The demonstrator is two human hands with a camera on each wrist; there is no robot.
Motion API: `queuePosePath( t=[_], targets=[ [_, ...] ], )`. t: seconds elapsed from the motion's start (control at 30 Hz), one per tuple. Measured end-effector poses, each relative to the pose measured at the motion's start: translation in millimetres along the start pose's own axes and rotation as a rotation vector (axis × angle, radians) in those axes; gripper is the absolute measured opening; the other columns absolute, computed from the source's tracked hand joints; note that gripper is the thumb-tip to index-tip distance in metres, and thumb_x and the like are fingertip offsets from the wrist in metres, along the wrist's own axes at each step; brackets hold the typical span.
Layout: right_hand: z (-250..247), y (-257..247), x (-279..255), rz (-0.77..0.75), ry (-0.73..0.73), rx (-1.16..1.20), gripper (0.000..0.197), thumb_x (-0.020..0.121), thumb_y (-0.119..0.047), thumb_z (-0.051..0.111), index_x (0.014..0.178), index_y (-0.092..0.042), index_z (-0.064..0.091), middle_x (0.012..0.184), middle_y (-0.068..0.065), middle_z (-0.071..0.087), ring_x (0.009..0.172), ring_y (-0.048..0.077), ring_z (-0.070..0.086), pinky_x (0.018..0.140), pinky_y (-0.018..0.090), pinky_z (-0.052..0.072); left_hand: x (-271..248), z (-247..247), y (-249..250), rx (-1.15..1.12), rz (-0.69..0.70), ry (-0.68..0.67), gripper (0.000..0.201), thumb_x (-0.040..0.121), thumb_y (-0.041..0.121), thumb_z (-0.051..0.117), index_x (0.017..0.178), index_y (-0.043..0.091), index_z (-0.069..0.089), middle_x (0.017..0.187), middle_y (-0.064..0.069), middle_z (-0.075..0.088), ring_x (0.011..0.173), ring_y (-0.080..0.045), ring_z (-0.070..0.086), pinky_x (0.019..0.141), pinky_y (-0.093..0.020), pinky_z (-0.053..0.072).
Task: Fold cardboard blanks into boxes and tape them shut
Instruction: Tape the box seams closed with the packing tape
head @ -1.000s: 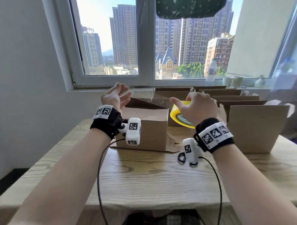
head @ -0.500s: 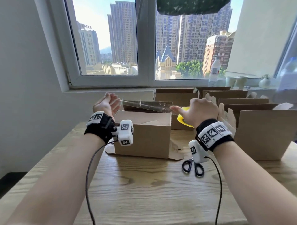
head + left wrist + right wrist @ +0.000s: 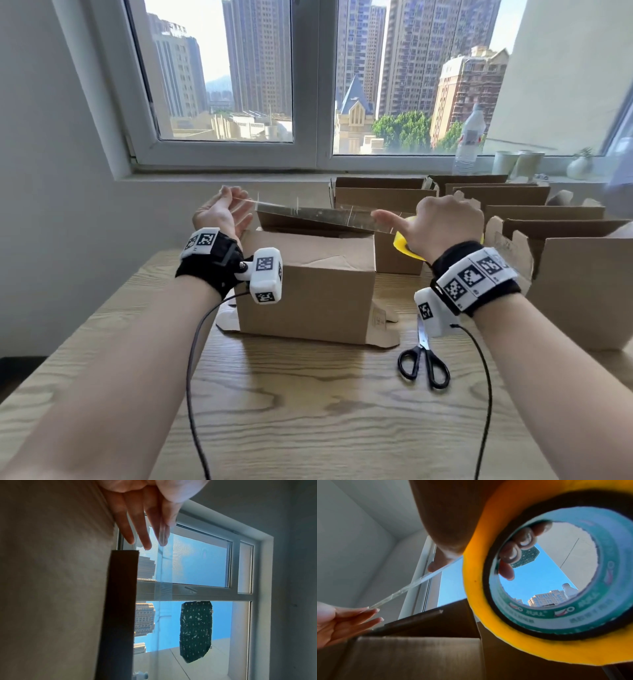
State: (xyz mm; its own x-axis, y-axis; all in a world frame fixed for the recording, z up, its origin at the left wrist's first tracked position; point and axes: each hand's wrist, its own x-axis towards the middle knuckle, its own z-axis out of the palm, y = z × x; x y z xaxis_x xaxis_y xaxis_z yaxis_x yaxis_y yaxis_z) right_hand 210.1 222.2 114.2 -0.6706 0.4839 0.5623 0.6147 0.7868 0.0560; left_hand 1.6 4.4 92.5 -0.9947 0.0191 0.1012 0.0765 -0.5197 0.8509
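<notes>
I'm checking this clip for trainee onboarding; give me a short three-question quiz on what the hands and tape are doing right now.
1. True or false: the clear tape strip is already stuck flat on the box.
2. Which hand holds the yellow tape roll? A) left hand B) right hand
3. Fill in: the cutting tool lying on the table is a pair of ____.

Key: 1 false, it spans the air between the hands above the box; 2 B, fingers hooked through its core; 3 scissors.

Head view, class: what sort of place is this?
Probably a high-rise flat or office used for packing: tower blocks beyond the window, a wooden table, rows of cardboard boxes.
</notes>
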Motion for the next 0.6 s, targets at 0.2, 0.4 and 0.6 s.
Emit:
queuePosePath(
  t=[0.2,0.4,0.6],
  targets=[
    [8,-9,1,0.031,-0.05,0.021,0.091,0.072,-0.093,0.011,0.059,-0.01,0.046,0.055,0.005,0.041,0.06,0.025,0.05,0.05,0.026,0.023,2,-11,-2,0.038,0.025,-0.074,0.023,0.096,0.033,0.06,0.101,0.015,0.074,0.097,-0.002,0.076,0.091,-0.025,0.074,0.088,-0.042,0.054],
    [9,-8,11,0.054,-0.049,0.004,0.095,0.069,-0.094,0.008,0.06,-0.008,0.049,0.056,0.007,0.042,0.061,0.025,0.051,0.053,0.028,0.027,2,-12,10,0.088,0.149,-0.206,0.027,0.092,0.036,0.065,0.114,0.022,0.071,0.106,0.0,0.074,0.103,-0.022,0.07,0.099,-0.039,0.048],
    [18,-3,10,0.07,-0.039,-0.017,0.097,0.068,-0.095,0.007,0.06,-0.009,0.052,0.053,0.007,0.045,0.056,0.025,0.052,0.052,0.026,0.031,8,-16,-3,0.334,0.383,-0.513,0.092,0.075,-0.01,0.075,0.149,0.029,0.036,0.147,0.002,0.045,0.124,-0.015,0.057,0.101,-0.039,0.05]
  ],
)
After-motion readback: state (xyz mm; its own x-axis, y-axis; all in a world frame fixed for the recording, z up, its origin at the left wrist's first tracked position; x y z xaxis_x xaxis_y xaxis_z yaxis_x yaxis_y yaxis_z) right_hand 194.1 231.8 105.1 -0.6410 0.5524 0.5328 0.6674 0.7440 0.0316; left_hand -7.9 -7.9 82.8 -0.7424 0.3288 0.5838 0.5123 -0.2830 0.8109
